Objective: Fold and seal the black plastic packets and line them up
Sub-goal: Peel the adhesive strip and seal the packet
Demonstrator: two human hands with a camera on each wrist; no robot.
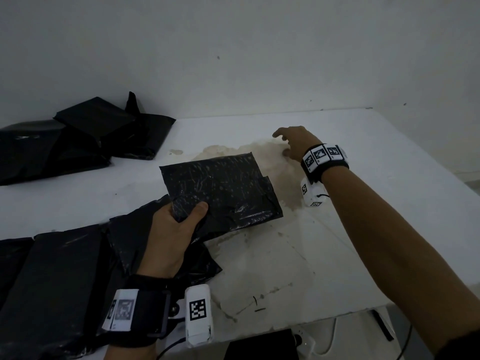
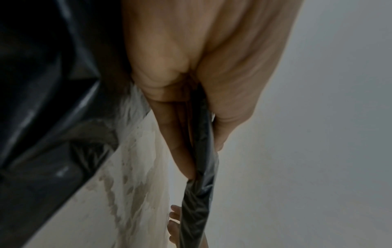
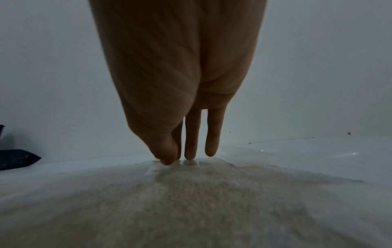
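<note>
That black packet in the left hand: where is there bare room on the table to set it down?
Bare table lies right of the right hand and along the near edge. The left side is crowded: a far pile and a near row.

You have 1 folded black packet [image 1: 220, 188] in your left hand [image 1: 168, 237], pinched at its near corner, thumb on top; it is speckled, creased and tilted over the table. Beneath your wrist, a row of flat black packets [image 1: 59, 276] runs leftward. A loose pile of packets [image 1: 85, 136] lies far left by the wall.
</note>
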